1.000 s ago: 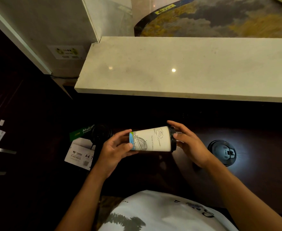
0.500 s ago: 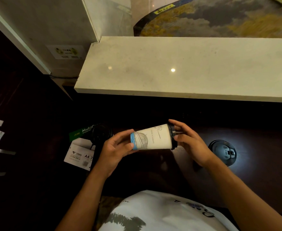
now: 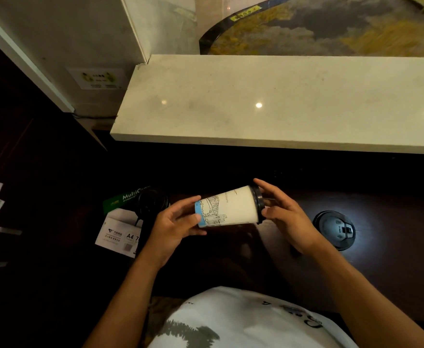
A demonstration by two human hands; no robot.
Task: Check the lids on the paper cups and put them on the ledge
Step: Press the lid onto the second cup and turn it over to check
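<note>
Dark counter (image 3: 394,272): paper cup (image 3: 231,209) sideways, left hand (image 3: 173,224) gripping base, right hand (image 3: 283,217) fingers clasping lid (image 3: 259,205) (black).

Left hand (image 3: 174,222): fingers curled in a firm grip, forearm angled up from lower left.
Right hand (image 3: 283,217): fingers spread, thumb forward, grip loose.

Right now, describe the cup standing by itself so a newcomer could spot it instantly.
Start at the pale stone ledge and drop to the dark counter below it. On the right, beyond the right hand, a cup stands upright in a pool of light, showing only its black lid. The other cup is white, tilted sideways, held by both hands.
</note>
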